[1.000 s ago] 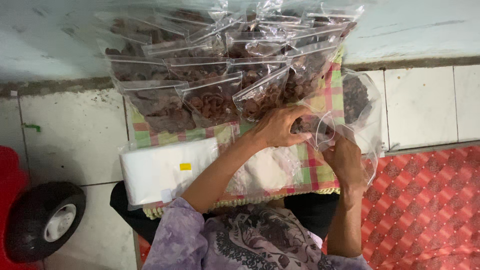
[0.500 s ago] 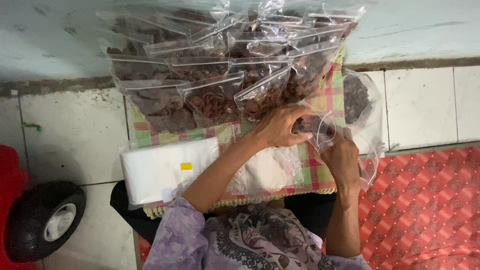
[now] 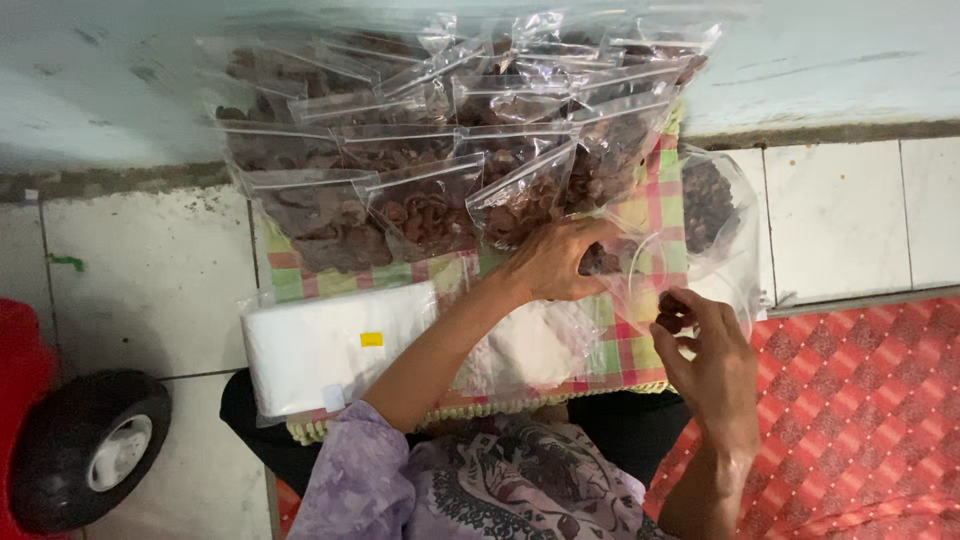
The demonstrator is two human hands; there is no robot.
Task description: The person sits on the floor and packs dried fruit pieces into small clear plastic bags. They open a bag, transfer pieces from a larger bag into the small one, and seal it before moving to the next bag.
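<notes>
Left hand (image 3: pixel 555 262) and right hand (image 3: pixel 705 355) at an open clear bag (image 3: pixel 700 260), beside stacked filled bags (image 3: pixel 420 150) on checked cloth (image 3: pixel 655 200)

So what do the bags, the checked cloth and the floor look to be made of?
The bags look like thin clear plastic film: glossy, crinkled, with dark contents showing through. The checked cloth seems woven fabric, matte, with a fringed front edge. The floor looks like pale glazed tile, going by the straight grout lines and slight sheen, though it is scuffed.

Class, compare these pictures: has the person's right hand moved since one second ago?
Yes. The right hand has dropped slightly toward the person, away from the row of filled bags, and holds dark pieces near the checked cloth's right edge.
</notes>
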